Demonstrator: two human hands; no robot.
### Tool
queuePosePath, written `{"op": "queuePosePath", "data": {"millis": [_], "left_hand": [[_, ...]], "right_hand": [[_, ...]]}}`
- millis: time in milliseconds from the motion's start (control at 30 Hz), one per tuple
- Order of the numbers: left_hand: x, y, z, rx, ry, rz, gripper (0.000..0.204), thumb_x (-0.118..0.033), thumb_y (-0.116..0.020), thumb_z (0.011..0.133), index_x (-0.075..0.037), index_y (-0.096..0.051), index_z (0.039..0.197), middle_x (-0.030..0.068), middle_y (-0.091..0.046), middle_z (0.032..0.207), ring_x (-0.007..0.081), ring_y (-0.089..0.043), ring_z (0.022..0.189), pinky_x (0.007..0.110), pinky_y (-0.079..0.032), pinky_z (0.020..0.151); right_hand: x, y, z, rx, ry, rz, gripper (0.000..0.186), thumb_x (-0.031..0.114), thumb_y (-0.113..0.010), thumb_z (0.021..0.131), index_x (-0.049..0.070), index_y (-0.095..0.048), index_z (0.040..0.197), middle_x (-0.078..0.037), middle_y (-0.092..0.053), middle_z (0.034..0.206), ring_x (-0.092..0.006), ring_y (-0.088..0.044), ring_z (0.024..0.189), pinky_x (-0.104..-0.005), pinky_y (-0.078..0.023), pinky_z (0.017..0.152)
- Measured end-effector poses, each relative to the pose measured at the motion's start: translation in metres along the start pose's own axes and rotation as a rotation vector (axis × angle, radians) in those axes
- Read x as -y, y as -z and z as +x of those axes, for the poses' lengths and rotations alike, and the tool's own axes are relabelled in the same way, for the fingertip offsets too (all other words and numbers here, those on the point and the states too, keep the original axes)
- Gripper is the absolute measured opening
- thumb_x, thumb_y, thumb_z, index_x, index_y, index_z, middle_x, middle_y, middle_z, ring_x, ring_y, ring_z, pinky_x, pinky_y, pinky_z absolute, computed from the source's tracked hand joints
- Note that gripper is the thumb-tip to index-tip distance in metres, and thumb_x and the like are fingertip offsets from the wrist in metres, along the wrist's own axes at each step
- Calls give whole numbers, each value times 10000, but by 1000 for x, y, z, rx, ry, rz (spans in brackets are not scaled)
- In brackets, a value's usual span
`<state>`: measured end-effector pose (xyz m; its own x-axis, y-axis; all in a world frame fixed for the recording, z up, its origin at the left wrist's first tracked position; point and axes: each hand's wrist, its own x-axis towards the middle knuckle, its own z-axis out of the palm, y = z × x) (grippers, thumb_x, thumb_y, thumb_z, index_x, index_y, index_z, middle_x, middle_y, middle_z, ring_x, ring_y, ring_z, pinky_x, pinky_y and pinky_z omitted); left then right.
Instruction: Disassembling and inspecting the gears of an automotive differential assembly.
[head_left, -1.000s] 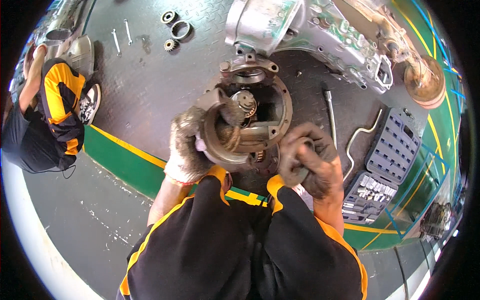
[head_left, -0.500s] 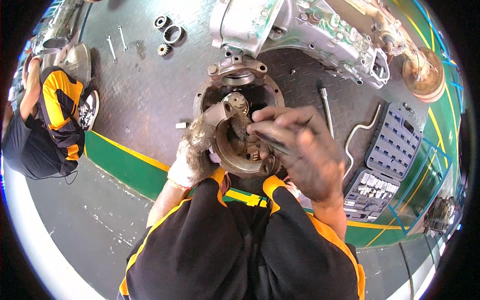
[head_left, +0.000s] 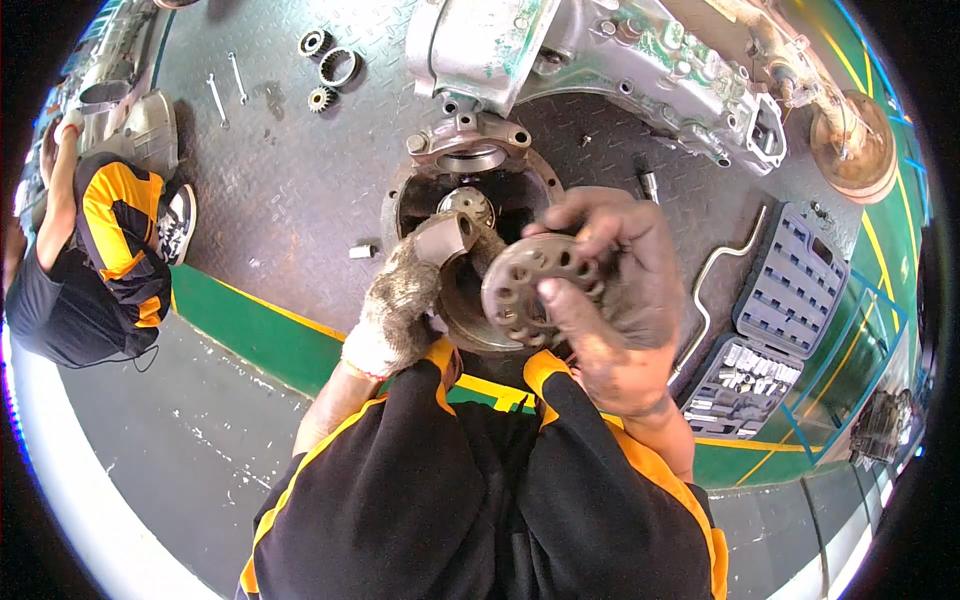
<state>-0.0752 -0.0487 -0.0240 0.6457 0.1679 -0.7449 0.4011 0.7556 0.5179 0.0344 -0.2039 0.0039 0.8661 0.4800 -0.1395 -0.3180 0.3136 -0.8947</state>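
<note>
My left hand [head_left: 392,318], in a dirty knitted glove, is closed around a thick ring-shaped metal housing [head_left: 470,325] with a boss at its upper side. Bare and blackened, my right hand [head_left: 640,300] pinches a round steel disc [head_left: 512,272] between thumb and fingers. Several holes run around the disc's rim. It is tilted and covers the right part of the housing's opening. Just beyond stands a larger flanged casing [head_left: 393,205], with a toothed metal part [head_left: 468,205] inside it. Whether disc and housing touch, I cannot tell.
A large silver gearbox casing [head_left: 640,70] lies ahead. Gears and a ring [head_left: 340,68] sit far left near two wrenches [head_left: 217,100]. On the right are a bent bar [head_left: 718,262] and an open socket case [head_left: 745,385]. A person [head_left: 100,230] crouches at left.
My right hand has drawn back slightly and turned, bringing the holed disc into plain view over the housing. My left hand still holds the housing.
</note>
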Motion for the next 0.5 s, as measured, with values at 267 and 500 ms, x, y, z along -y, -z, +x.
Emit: {"op": "queuePosePath", "data": {"millis": [267,500], "left_hand": [[2,6,3,99,-61,98,461,-120,-577,955,-26,-514,1402,107,-600,1323,194,-596,1178,343,-494,993],[13,1,4,-91,-25,-64,586,-460,-571,979,-56,-503,1397,153,-625,1280,272,-642,1126,406,-539,985]], "right_hand": [[-16,3,3,195,291,-490,350,-144,-497,776,35,-507,1076,-145,-527,1143,-170,-529,993,-285,-414,913],[-11,1,1,183,128,-304,253,-44,-583,862,13,-529,1103,-132,-571,1052,-218,-568,970,-349,-455,897]]}}
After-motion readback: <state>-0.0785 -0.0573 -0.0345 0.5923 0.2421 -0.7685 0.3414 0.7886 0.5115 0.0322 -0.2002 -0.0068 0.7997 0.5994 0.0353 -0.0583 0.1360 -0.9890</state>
